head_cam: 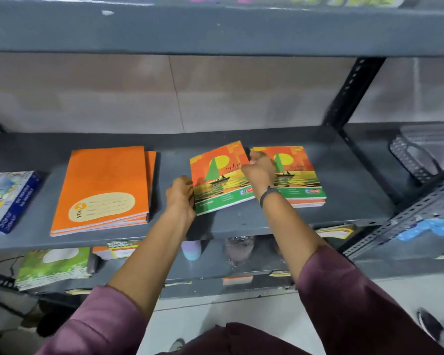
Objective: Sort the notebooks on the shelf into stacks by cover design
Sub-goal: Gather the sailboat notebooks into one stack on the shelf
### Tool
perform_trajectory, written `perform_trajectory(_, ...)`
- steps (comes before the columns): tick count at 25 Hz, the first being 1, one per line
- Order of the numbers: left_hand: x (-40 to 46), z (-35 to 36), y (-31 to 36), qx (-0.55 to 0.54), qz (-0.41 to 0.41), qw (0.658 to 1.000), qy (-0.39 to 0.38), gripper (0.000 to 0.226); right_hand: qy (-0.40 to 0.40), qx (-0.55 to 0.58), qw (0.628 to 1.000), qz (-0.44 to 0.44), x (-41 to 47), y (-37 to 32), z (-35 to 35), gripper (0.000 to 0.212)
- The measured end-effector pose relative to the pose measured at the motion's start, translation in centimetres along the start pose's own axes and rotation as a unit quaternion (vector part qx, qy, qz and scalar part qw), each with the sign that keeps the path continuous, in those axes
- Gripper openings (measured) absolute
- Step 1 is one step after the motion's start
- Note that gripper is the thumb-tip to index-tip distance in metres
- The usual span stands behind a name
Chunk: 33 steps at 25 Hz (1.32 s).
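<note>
A notebook with a sailboat-at-sunset cover [217,179] sits tilted just above the grey shelf [241,221]. My left hand [181,194] grips its lower left edge. My right hand [260,169] holds its right edge near the top. To the right lies a stack of matching sailboat notebooks [301,175]. On the left rests a stack of plain orange notebooks [103,188]. A blue and white floral notebook stack [8,198] lies at the far left edge.
A black mesh basket [415,155] stands on the neighbouring shelf at right, behind a slotted upright post [354,90]. The lower shelf holds green notebooks [54,267], a pastel cup [191,249] and labelled packs. Another shelf board runs overhead.
</note>
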State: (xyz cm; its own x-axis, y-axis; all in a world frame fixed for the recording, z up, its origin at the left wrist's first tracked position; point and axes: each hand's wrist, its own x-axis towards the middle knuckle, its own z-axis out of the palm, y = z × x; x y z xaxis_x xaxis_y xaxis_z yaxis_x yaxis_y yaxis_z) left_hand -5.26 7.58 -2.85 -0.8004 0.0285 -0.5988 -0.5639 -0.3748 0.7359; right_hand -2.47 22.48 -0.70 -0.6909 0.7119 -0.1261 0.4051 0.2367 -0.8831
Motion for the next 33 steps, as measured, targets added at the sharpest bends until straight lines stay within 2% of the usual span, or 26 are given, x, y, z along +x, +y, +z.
perform_trajectory(4, -2.0, 6.3, -1.8, 0.021, 0.007, 0.997, -0.070, 0.022, 0.070, -0.014, 0.997, -0.008, 2.7, 0.9, -6.7, 0.041)
perform_trajectory(6, -2.9, 8.8, -3.0, 0.045, 0.015, 0.994, -0.095, 0.022, 0.087, -0.001, 0.996, -0.013, 3.6, 2.4, -9.5, 0.036)
perform_trajectory(8, -3.6, 10.2, -4.2, 0.067, 0.017, 0.991, -0.111, 0.023, 0.085, -0.018, 0.996, -0.011, 4.0, 4.2, -11.0, 0.028)
perform_trajectory(11, -4.1, 11.0, -5.7, 0.105, 0.014, 0.985, -0.132, 0.024, 0.052, -0.038, 0.998, -0.007, 4.2, 6.3, -12.0, 0.031)
perform_trajectory(13, -3.9, 10.8, -6.0, 0.155, 0.033, 0.977, -0.141, 0.013, 0.048, -0.061, 0.997, -0.008, 4.7, 7.5, -12.3, 0.030)
perform_trajectory(15, -3.2, 10.0, -6.1, 0.234, 0.040, 0.962, -0.136, 0.024, 0.050, -0.089, 0.995, 0.015, 5.5, 8.0, -12.9, 0.024)
perform_trajectory(18, -3.4, 9.6, -6.3, 0.327, 0.023, 0.929, -0.174, 0.021, -0.036, -0.111, 0.992, 0.052, 5.7, 8.5, -13.3, 0.042)
perform_trajectory(21, -3.3, 10.0, -6.7, 0.381, 0.050, 0.894, -0.229, 0.036, -0.072, -0.091, 0.993, 0.013, 5.3, 9.4, -13.0, 0.051)
perform_trajectory(22, -3.0, 9.8, -6.8, 0.426, 0.081, 0.866, -0.249, 0.043, -0.097, -0.088, 0.991, 0.003, 5.1, 9.6, -13.4, 0.052)
perform_trajectory(23, -2.3, 9.6, -6.9, 0.488, 0.118, 0.822, -0.270, 0.057, -0.144, -0.100, 0.985, -0.005, 4.8, 9.3, -14.1, 0.050)
perform_trajectory(25, -1.4, 9.5, -7.3, 0.628, 0.179, 0.706, -0.274, 0.080, -0.261, -0.176, 0.949, -0.029, 4.3, 8.7, -15.7, 0.049)
perform_trajectory(26, -1.4, 9.7, -7.6, 0.674, 0.201, 0.666, -0.249, 0.084, -0.298, -0.224, 0.927, -0.050, 4.2, 8.5, -16.1, 0.058)
perform_trajectory(27, -1.3, 10.1, -7.9, 0.689, 0.220, 0.655, -0.220, 0.082, -0.304, -0.266, 0.912, -0.068, 4.1, 8.3, -16.2, 0.065)
perform_trajectory(30, -1.5, 11.2, -8.0, 0.680, 0.229, 0.675, -0.169, 0.075, -0.242, -0.293, 0.921, -0.090, 4.7, 8.6, -15.5, 0.072)
perform_trajectory(33, -1.5, 11.3, -8.0, 0.699, 0.235, 0.656, -0.157, 0.075, -0.212, -0.315, 0.922, -0.080, 5.2, 8.6, -15.4, 0.072)
